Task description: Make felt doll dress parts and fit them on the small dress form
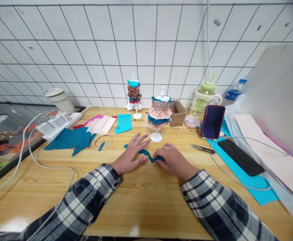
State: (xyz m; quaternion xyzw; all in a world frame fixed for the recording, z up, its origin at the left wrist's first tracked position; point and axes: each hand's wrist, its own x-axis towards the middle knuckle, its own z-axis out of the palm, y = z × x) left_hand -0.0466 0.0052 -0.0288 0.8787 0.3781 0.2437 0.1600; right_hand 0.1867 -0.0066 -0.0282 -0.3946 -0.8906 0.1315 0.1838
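A narrow, wavy strip of dark teal crepe paper (146, 153) lies on the wooden table in front of me. My right hand (174, 161) is closed over the strip's right end, fingers curled down around it. Palm down, my left hand (133, 152) rests over the strip's left part with fingers spread; a bit of teal shows beyond it. Just behind my hands stands a small white dress form (156, 136) wearing a pink and teal ruffled paper dress (160, 112). Farther back is a second dress form (137, 115) in a blue, brown and red outfit (133, 93).
Thread snips (203, 149), a propped phone (213, 122) and a black phone (241, 157) are at right, near blue paper (260, 192). Teal paper (68, 140), a hoop (103, 141) and a power strip (60, 125) with cables lie left. A cardboard box (178, 117) stands behind.
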